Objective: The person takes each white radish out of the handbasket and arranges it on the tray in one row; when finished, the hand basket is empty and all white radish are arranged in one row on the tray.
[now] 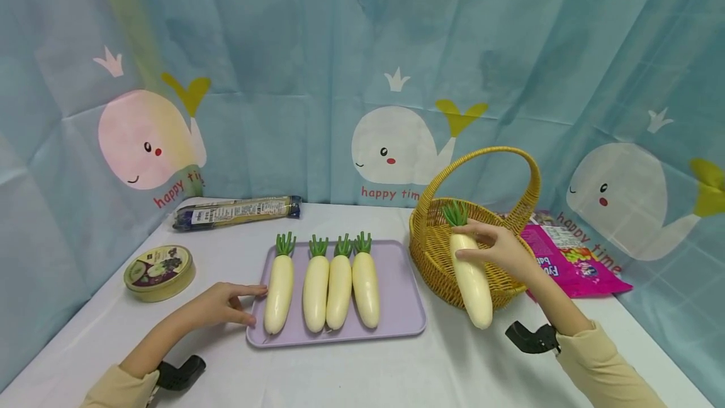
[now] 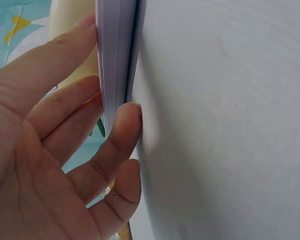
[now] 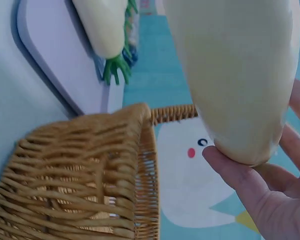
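My right hand (image 1: 501, 249) grips a white radish (image 1: 471, 282) near its green-leaved end, thumb on one side and fingers on the other. The radish hangs tilted in front of the wicker basket (image 1: 433, 269), leaves up, tip toward me. In the right wrist view the held radish (image 3: 235, 75) fills the upper right, with the basket (image 3: 75, 180) below. My left hand (image 1: 218, 306) touches the left edge of a lilac tray (image 1: 399, 282). In the left wrist view its fingertips rest along the tray's rim (image 2: 112, 55). Several white radishes (image 1: 314, 294) lie side by side on the tray.
A round tin (image 1: 160, 269) stands left of the tray. Behind it lies a long clear-and-blue packet (image 1: 238, 211). Pink snack bags (image 1: 572, 263) lie right of the basket, whose tall handle (image 1: 481, 153) arches upward. A blue whale-print curtain (image 1: 283, 112) hangs behind the white table.
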Demonstrator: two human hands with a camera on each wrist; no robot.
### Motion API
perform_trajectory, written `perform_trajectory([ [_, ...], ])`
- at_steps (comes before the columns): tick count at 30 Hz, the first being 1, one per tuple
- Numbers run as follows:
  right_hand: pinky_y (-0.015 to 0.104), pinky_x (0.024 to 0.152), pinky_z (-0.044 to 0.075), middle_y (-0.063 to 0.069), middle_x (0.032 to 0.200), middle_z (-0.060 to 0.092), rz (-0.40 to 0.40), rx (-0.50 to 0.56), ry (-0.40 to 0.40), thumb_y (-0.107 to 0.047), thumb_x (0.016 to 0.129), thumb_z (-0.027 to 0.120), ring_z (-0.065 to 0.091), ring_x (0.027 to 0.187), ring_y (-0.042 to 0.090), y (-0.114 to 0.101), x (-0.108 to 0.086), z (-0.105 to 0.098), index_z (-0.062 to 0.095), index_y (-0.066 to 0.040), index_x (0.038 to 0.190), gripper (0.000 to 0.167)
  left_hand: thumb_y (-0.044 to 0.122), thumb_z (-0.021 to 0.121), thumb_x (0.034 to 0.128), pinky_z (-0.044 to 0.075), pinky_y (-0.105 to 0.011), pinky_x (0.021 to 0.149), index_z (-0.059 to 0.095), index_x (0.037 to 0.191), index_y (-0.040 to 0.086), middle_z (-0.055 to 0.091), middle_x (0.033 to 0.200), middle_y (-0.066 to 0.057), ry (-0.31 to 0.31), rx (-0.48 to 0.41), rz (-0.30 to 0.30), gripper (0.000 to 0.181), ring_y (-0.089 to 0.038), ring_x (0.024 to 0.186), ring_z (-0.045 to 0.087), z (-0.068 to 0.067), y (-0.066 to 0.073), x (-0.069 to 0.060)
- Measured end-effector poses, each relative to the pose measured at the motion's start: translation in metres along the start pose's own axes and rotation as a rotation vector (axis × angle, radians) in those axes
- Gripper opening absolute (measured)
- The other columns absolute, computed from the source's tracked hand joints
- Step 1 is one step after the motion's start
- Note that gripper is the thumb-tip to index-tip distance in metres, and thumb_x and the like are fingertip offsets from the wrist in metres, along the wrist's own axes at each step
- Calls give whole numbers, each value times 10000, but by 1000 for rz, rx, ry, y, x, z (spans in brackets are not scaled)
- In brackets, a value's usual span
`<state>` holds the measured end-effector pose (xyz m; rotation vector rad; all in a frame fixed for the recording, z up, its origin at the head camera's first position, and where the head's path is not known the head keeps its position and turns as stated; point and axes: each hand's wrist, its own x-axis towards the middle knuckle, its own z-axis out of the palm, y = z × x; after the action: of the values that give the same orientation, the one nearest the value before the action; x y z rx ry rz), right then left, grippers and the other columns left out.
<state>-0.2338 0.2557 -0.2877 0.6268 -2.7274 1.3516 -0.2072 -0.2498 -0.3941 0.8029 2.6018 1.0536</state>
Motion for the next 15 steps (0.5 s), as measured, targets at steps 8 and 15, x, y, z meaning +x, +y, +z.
perform_trajectory([
  [8,425,892,353,199,1345,365,-47,21,-65,-199,750,734,267,1256,327,0,-8,10,618,-45,1139,434,296,722,732,407,-256,541,493,1225,-66,618,971,-154,5,12,5,654,-70,621,502,2,-4,-1],
  [15,291,822,409,238,1307,396,-101,59,-189,-146,750,730,265,1243,374,0,-15,17,642,-28,1098,378,301,725,726,424,-262,562,500,1222,-61,575,1079,-221,11,16,-4,654,-79,648,520,2,-1,1],
])
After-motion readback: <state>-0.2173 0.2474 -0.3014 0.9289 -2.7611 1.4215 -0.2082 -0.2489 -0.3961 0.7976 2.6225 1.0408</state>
